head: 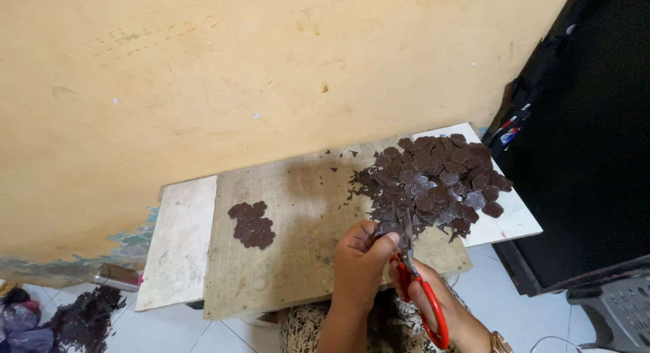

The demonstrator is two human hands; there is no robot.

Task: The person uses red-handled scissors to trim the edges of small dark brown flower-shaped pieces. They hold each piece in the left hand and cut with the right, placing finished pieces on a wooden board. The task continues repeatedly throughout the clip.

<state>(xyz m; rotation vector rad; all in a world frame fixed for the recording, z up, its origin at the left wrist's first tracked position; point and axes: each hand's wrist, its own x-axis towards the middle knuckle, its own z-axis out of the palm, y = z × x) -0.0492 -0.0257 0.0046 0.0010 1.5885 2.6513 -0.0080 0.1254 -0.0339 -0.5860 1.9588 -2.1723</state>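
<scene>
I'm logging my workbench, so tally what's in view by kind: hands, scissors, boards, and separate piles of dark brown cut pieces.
Hands: 2, left, right
Red-handled scissors: 1
Boards: 2, bare wooden board, white board
Piles of dark brown cut pieces: 3, large, small, floor
Total: 8

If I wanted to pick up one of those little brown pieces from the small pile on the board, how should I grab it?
Probably pinch one by its edge, coming from above. The pieces in the small pile look thin and flat and overlap on the wooden board, so a top piece at the pile's rim leaves an edge free for your fingers. That pile lies apart from the big heap and the red-handled scissors.
</scene>
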